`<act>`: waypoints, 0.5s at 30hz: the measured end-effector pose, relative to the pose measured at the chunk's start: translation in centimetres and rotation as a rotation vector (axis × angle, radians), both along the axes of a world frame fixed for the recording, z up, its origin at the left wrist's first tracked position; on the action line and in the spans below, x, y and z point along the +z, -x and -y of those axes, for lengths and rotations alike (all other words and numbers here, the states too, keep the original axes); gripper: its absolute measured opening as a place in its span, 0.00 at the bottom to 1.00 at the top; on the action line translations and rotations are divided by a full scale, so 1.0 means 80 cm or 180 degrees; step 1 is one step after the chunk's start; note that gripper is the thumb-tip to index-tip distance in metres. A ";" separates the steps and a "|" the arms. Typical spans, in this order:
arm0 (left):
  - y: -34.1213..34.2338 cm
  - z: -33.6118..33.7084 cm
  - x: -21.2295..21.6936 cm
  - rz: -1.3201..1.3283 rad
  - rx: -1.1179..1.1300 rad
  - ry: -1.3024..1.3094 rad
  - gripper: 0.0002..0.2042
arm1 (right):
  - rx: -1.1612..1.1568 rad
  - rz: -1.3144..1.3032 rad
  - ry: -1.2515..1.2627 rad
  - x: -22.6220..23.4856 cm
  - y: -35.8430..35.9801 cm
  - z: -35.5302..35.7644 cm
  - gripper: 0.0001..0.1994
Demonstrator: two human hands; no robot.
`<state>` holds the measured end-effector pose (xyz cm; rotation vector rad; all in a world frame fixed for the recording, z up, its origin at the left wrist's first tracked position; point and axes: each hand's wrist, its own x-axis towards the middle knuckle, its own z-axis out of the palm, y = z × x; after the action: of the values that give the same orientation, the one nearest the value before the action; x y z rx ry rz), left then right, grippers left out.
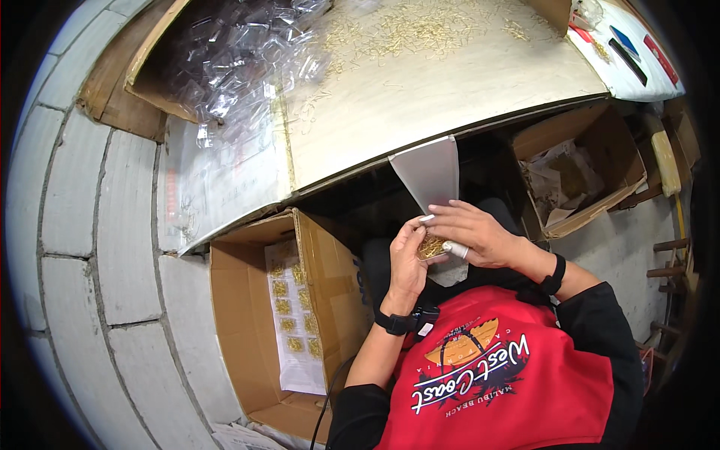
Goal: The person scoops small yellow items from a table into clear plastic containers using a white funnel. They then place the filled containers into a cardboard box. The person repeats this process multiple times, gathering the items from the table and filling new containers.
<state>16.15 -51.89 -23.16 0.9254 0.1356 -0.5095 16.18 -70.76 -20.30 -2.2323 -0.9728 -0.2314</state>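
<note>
My left hand (pixel 409 259) is closed around the edge of a small clear plastic box (pixel 431 246), held in front of my body below the table edge. Thin gold-coloured metal pins lie massed inside it. Over the box's right side is my right hand (pixel 484 236), its fingers stretched out and its thumb apart. A white wrap covers that thumb. Whether the right fingertips press on the box is hard to see. Just beyond the hands, a white chute-like tray (pixel 431 172) slopes down from the table edge.
Loose gold pins (pixel 409 34) are strewn across the pale tabletop (pixel 352 124). Clear plastic boxes (pixel 255 56) are heaped at the far left. A cardboard carton (pixel 229 322) at left holds rows of filled boxes (pixel 286 306). Another carton (pixel 630 184) stands under the table at right.
</note>
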 end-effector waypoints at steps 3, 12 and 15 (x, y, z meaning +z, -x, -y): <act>0.002 -0.002 0.015 -0.0133 0.0038 0.0188 0.14 | -0.0289 -0.0332 -0.0698 0.001 -0.003 0.004 0.30; 0.005 0.007 0.010 0.0029 0.0107 -0.0063 0.16 | -0.0509 -0.3072 -0.2243 -0.012 0.003 -0.007 0.26; 0.006 0.006 0.015 -0.0014 0.0169 -0.0095 0.17 | -0.0595 -0.3084 -0.2533 -0.012 -0.002 0.001 0.24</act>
<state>15.65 -52.36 -21.95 0.9475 0.1717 -0.4615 16.32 -70.87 -21.28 -1.3907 -0.0851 0.3229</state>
